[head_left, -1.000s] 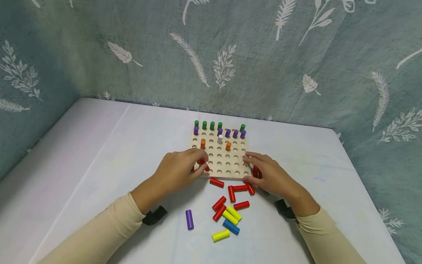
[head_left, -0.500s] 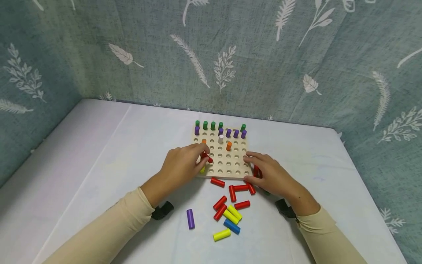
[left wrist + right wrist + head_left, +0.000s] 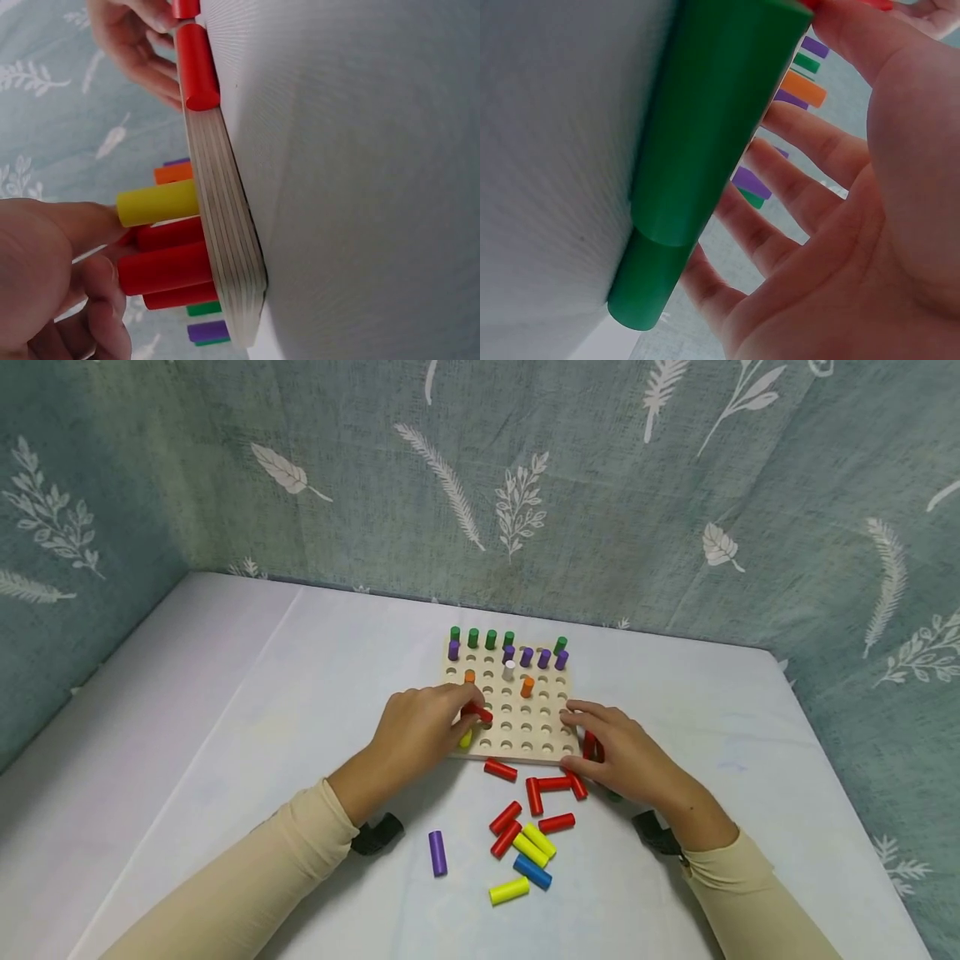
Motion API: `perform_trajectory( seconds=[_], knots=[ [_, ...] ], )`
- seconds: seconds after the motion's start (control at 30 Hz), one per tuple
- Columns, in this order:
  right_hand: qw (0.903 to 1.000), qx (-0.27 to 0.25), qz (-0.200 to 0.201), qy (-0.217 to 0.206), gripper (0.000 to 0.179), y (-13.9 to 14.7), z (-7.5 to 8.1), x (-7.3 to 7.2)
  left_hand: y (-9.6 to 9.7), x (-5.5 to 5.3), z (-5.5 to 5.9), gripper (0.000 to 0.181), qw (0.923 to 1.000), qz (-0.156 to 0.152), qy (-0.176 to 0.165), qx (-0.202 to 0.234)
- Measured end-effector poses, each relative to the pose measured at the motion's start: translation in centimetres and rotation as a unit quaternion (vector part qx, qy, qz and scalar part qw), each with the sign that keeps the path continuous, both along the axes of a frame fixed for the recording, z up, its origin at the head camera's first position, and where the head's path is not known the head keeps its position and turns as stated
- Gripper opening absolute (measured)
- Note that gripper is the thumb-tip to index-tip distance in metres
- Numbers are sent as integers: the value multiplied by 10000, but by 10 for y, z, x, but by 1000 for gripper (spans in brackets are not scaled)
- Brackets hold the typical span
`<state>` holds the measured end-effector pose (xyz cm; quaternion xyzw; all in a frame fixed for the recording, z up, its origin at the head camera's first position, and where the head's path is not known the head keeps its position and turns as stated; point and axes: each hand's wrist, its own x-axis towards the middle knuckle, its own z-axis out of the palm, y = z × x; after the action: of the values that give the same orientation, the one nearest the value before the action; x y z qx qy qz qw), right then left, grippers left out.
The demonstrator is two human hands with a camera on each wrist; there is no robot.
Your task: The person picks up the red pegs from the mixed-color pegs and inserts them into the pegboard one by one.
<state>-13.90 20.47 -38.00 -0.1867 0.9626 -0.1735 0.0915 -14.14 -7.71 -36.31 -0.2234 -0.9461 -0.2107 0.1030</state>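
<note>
The left grip [image 3: 423,727] is narrow, pinching a red peg [image 3: 480,714] between thumb and forefinger, over the board [image 3: 517,737]. One end of this peg is hidden by the fingertips, and in the left wrist view it is hard to make out. A yellow peg [image 3: 157,202] stands in the board just beside the left thumb; at least two upright red pegs [image 3: 169,268] under that grip are covered in the head view.

The right grip [image 3: 626,747] is wide, its fingers spread at the board's right edge. It partly hides more red pegs [image 3: 588,745]; thumb contact with them cannot be told. Below its palm, green pegs [image 3: 712,135] lie on the desk [image 3: 225,710], cut off at the top of the right wrist view.

Beyond both grips stand green and purple rows, a white peg [image 3: 509,671] and two orange pegs [image 3: 527,687], one partly behind the left fingers. Nearer the person than both grips lie loose red, yellow, blue and purple pegs
</note>
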Motion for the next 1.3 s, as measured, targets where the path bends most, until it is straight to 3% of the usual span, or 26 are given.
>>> perform_trajectory(
  seconds=[0.23, 0.47, 1.0, 1.3],
  knots=[
    [10000, -2, 40, -58, 72, 1, -1, 0, 2, 1, -1, 21, 9998, 6, -15, -183],
    [10000, -15, 28, 6, 71, 0, 1, -1, 2, 0, -3, 22, 9992, -105, 363, -87],
    [10000, 40, 29, -69, 72, 2, 2, 0, 6, 2, -3, 23, 9998, -63, 63, -193],
    [10000, 26, 8, -57, 72, 0, 3, -1, 5, 3, -2, 23, 9998, -22, 154, -128]
  ],
)
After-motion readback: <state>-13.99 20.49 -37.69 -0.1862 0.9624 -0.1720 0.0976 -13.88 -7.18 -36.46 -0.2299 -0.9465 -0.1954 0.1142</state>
